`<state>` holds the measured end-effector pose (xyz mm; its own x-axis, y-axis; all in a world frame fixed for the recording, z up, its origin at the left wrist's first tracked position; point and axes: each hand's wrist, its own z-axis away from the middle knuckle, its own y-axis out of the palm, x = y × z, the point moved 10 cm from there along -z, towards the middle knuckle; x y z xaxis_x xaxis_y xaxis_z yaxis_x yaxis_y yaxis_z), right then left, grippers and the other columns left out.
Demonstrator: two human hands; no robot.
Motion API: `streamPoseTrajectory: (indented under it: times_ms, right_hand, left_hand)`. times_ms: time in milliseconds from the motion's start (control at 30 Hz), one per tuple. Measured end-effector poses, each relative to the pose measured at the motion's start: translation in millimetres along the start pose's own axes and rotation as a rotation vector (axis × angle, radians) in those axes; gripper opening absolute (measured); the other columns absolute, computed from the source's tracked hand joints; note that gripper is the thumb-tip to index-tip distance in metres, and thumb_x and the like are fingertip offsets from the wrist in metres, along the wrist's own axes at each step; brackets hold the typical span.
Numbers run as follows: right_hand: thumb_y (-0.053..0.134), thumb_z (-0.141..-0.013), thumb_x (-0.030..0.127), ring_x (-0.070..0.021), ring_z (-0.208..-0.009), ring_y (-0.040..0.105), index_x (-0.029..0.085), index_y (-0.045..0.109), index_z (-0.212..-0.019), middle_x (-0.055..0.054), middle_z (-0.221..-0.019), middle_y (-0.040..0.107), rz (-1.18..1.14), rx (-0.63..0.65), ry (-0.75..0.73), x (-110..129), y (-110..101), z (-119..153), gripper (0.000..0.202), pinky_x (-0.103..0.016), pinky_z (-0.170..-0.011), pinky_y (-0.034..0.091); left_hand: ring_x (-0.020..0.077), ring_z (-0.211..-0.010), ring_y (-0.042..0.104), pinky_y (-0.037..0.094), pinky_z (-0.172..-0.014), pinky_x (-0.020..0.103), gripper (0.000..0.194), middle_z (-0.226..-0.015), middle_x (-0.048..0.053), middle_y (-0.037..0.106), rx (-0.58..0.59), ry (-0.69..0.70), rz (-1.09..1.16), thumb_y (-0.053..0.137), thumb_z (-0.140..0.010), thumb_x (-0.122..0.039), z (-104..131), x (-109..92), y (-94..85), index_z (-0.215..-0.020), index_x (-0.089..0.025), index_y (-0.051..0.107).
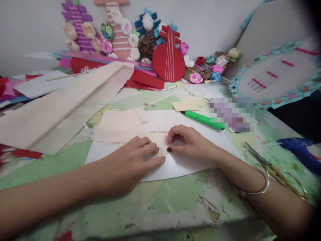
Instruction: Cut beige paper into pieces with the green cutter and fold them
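Observation:
A white sheet of paper (190,125) lies on the table in front of me, with several pale peach crepe paper pieces (120,122) on it. My left hand (136,159) rests palm down on the sheet, thumb stretched out and fingers slightly bent over a small piece of crepe paper (161,137). From the right, my right hand (189,142) meets that same piece, thumb and forefinger brought together at its edge. Fingertips partly hide the piece. Behind my right hand lies a green marker (204,119).
Gold-handled scissors (273,167) and a blue glue gun (298,150) lie at the right. A large folded cream paper (67,107) covers the left side. Flower-trimmed paper instruments, including a red lute (168,62), lean on the back wall. A flower-edged round fan-like panel (276,77) stands back right.

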<state>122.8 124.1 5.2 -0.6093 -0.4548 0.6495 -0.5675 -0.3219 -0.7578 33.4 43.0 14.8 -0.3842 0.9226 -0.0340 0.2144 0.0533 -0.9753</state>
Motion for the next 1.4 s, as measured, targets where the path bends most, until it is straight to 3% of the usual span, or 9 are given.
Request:
streamPoseTrajectory:
  times_ms: [200,333,467,633,933,1133,1233,1400]
  right_hand:
    - [0.063,-0.072,0.006,-0.0157,-0.081,0.056,0.017,0.062,-0.079,-0.002,-0.083,0.065,0.010,-0.021,-0.066,7.0,-2.8,1.6,0.013,-0.030,-0.076,0.042]
    - [0.057,-0.077,0.003,-0.0183,-0.083,0.054,0.016,0.065,-0.080,-0.005,-0.082,0.065,0.134,-0.025,-0.347,38.6,-3.4,11.1,0.015,-0.033,-0.076,0.043]
    - [0.051,-0.082,-0.001,-0.0184,-0.088,0.056,0.014,0.069,-0.086,-0.008,-0.089,0.068,0.165,0.082,-0.593,63.1,5.4,27.0,0.024,-0.033,-0.080,0.046]
    - [0.050,-0.081,-0.003,-0.0172,-0.096,0.060,0.013,0.069,-0.097,-0.011,-0.104,0.067,0.151,0.189,-0.559,62.3,13.7,31.8,0.030,-0.029,-0.086,0.049]
    - [0.049,-0.083,-0.001,-0.0187,-0.095,0.059,0.011,0.071,-0.102,-0.013,-0.103,0.067,0.223,0.194,-0.568,66.9,16.0,31.6,0.031,-0.032,-0.085,0.049]
    - [0.050,-0.084,0.000,-0.0197,-0.098,0.058,0.011,0.071,-0.101,-0.013,-0.104,0.067,0.237,0.201,-0.581,70.6,17.0,34.4,0.030,-0.033,-0.086,0.049]
    - [0.049,-0.084,0.000,-0.0191,-0.099,0.059,0.011,0.071,-0.100,-0.013,-0.106,0.067,0.229,0.213,-0.562,70.0,17.9,34.1,0.029,-0.032,-0.088,0.049]
    - [0.049,-0.084,0.000,-0.0191,-0.101,0.059,0.010,0.070,-0.100,-0.013,-0.109,0.066,0.214,0.232,-0.556,71.1,18.4,35.0,0.029,-0.031,-0.089,0.049]
  left_hand:
    - [0.0259,-0.101,0.054,0.045,-0.087,0.039,0.033,-0.111,0.013,0.061,-0.012,0.030,0.037,0.045,-0.086,-0.008,3.9,1.6,-5.6,-0.116,-0.016,0.055]
    - [0.0238,-0.106,0.057,0.045,-0.090,0.036,0.026,-0.113,0.014,0.065,-0.079,0.102,0.050,0.041,-0.092,-0.009,6.9,2.5,-12.4,-0.114,-0.014,0.054]
    - [0.0244,-0.110,0.058,0.043,-0.094,0.038,0.024,-0.115,0.014,0.066,-0.083,0.185,0.009,0.040,-0.096,-0.012,8.7,1.7,-12.0,-0.114,-0.013,0.056]
    - [0.0271,-0.113,0.058,0.043,-0.094,0.041,0.027,-0.116,0.016,0.065,-0.087,0.224,-0.042,0.040,-0.096,-0.010,10.5,1.1,-11.0,-0.118,-0.012,0.055]
    - [0.0289,-0.113,0.055,0.047,-0.094,0.042,0.026,-0.114,0.017,0.064,-0.159,0.191,0.009,0.047,-0.092,-0.013,11.3,5.4,-15.9,-0.116,-0.011,0.057]
    - [0.0215,-0.106,0.059,0.049,-0.092,0.035,0.025,-0.113,0.012,0.065,-0.244,0.061,0.209,0.049,-0.091,-0.010,8.1,26.0,-16.9,-0.111,-0.016,0.062]
    - [0.0153,-0.097,0.063,0.051,-0.084,0.026,0.023,-0.106,0.008,0.067,-0.277,-0.098,0.348,0.050,-0.091,-0.011,2.2,46.3,-15.6,-0.105,-0.017,0.066]
    - [0.0097,-0.074,0.064,0.050,-0.066,0.018,0.016,-0.082,0.000,0.070,-0.237,-0.363,0.534,0.062,-0.083,-0.013,-5.7,73.0,-4.3,-0.096,-0.017,0.070]
